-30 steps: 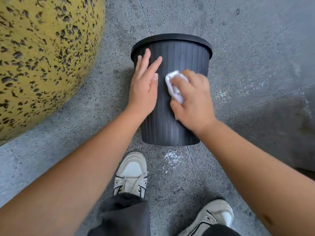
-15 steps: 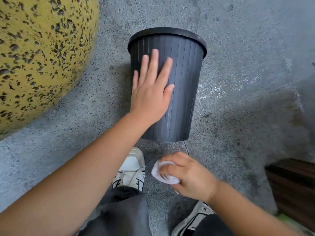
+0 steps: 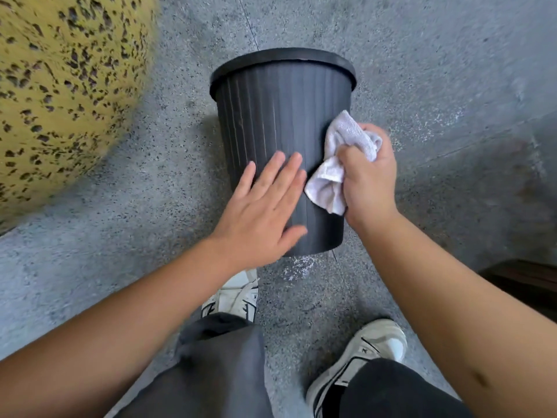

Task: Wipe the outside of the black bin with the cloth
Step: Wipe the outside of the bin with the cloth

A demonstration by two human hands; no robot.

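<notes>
A black ribbed bin point(image 3: 280, 116) stands on the grey floor in front of my feet. My left hand point(image 3: 259, 218) lies flat on its lower near side, fingers straight and spread. My right hand point(image 3: 369, 182) grips a crumpled white cloth point(image 3: 340, 158) and holds it against the bin's right side, about halfway up. The bin's far side and inside are hidden.
A large yellow speckled rounded object point(image 3: 60, 92) fills the upper left, close to the bin. My two white shoes point(image 3: 235, 297) point(image 3: 373, 348) stand just below the bin. A dark wooden edge point(image 3: 524, 282) shows at the right. Grey speckled floor point(image 3: 437, 55) surrounds the bin.
My right hand came back up from near my feet and put the cloth on the bin's right side. My left hand slid lower on the bin's near side.
</notes>
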